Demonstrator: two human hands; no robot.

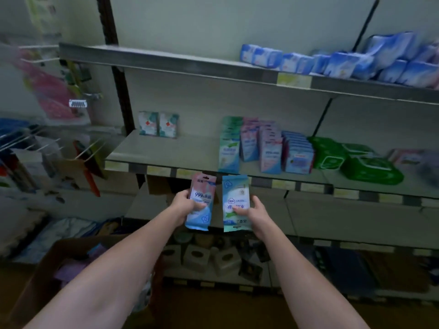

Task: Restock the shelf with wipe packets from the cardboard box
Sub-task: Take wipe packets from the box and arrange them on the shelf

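Observation:
My left hand (184,202) grips a pink and blue wipe packet (202,201), held upright just below the middle shelf's front edge (166,170). My right hand (253,211) grips a green and white wipe packet (235,200), turned upside down, right beside the first. Both packets hang in front of the shelf below. On the middle shelf stand rows of like packets: green ones (229,148), pink ones (269,148) and blue ones (298,154). The brown cardboard box (51,260) sits at the lower left, under my left forearm, with purple and blue packets inside.
Two small teal packets (158,124) stand at the shelf's back left, with bare shelf in front of them. Green soft packs (361,160) lie to the right. Blue packs (344,60) fill the top shelf. Hooks with hanging goods (47,91) jut out at left. Small boxes (209,257) sit on the bottom shelf.

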